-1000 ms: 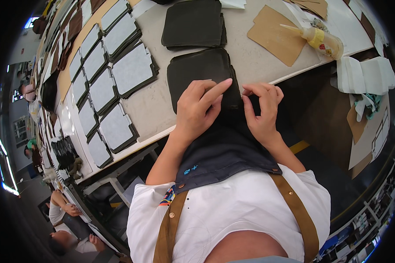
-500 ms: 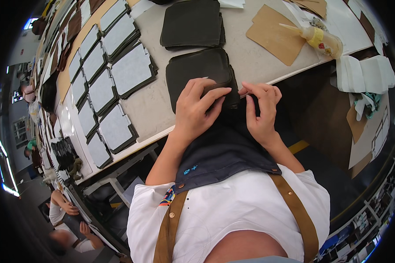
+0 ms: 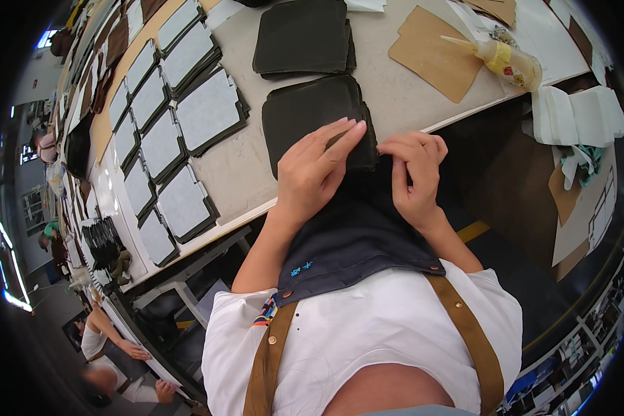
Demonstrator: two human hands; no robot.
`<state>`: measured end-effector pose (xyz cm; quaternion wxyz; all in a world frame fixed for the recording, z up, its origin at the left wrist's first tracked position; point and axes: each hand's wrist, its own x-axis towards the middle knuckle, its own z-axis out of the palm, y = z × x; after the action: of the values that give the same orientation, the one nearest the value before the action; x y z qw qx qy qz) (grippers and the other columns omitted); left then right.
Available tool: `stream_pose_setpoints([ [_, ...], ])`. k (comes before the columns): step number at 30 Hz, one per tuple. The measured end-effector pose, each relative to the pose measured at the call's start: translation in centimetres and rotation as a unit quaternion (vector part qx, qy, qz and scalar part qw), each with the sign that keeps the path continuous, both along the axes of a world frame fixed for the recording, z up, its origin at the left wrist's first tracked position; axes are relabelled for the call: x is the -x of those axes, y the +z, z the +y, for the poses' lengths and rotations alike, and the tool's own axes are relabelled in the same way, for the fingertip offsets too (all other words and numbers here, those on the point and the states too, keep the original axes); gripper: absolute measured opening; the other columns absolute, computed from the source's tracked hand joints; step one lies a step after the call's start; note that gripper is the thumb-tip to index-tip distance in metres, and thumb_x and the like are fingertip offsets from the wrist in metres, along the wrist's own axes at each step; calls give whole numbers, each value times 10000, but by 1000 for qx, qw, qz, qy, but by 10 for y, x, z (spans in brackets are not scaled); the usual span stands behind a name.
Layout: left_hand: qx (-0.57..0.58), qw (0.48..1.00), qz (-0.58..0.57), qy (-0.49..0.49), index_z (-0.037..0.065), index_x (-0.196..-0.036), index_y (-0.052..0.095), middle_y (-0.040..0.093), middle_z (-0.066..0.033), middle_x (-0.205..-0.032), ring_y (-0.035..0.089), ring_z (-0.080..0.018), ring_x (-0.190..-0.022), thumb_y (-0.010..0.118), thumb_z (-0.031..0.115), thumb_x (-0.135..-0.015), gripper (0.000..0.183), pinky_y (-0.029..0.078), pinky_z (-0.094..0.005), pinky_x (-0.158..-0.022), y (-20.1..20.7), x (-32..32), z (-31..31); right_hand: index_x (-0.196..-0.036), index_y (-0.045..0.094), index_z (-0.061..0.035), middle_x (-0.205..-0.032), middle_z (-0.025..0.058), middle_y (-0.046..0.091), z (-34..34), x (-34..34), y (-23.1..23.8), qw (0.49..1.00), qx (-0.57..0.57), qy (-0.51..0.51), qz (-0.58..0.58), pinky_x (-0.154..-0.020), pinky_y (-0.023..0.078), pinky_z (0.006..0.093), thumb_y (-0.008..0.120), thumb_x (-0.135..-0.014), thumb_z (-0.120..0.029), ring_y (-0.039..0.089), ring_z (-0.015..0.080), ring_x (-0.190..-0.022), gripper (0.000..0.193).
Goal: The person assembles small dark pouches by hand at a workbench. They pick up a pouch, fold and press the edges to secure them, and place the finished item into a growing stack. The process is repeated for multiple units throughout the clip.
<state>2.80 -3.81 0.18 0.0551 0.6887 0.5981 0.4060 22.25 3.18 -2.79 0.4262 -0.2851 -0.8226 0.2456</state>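
The left hand (image 3: 317, 166) lies over the near stack of black round-cornered sheets (image 3: 305, 114), its fingers stretched forward and close together, their tips on the top sheet toward the right side. The right hand (image 3: 417, 170) is just beside it, fingers curled and index fingertip at the stack's right edge; I can't tell whether finger and thumb pinch anything there. That stack sits at the front edge of the pale worktable (image 3: 239, 177), right before the wearer's dark apron (image 3: 367, 239).

Directly behind stands a second black stack (image 3: 301, 38). Off to the left, rows of white-topped black piles (image 3: 208, 114) run down the table. Over to the right lie a tan card sheet (image 3: 433, 55) and a yellowish squeeze bottle (image 3: 512, 66) with a pointed nozzle, tipped on its side. Farther left and low, a co-worker's hand (image 3: 133, 349) rests at another bench.
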Motion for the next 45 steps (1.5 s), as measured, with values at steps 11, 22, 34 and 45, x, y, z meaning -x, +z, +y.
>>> stream_pose_setpoints([
  [11, 43, 998, 30, -23, 126, -1124, 783, 709, -110, -1310, 611, -335, -1318, 694, -47, -778, 397, 515, -435, -1050, 5, 4, 0, -984, 768, -151, -1110, -14, 681, -7, -10, -8, 995, -77, -17, -61, -962, 315, 415, 703, -743, -19, 575, 209, -1056, 283],
  [22, 51, 998, 33, -31, 109, -1108, 776, 705, -135, -1308, 594, -340, -1338, 844, 88, -779, 336, 471, -493, -1128, 1, 7, -3, -1102, 784, -174, -1109, -4, 675, -6, -5, -6, 997, -73, -5, -37, -962, 317, 411, 689, -749, -8, 567, 208, -1043, 401],
  [34, 39, 992, -113, 40, -19, -1064, 718, 754, -172, -1144, 708, -283, -1171, 701, -53, -904, 165, 547, -372, -1005, -5, 2, -10, -1026, 765, -149, -1102, 9, 667, -5, -4, -10, 997, -63, -20, -35, -973, 315, 423, 710, -727, -5, 568, 233, -1051, 337],
  [45, 33, 999, 1, -17, 118, -1175, 748, 696, -119, -1280, 695, -306, -1133, 776, 15, -807, 383, 580, -372, -895, 4, 5, -6, -1020, 778, -170, -1120, -5, 662, -6, -5, -11, 996, -81, -6, -45, -975, 306, 423, 726, -716, -37, 549, 223, -1080, 335],
])
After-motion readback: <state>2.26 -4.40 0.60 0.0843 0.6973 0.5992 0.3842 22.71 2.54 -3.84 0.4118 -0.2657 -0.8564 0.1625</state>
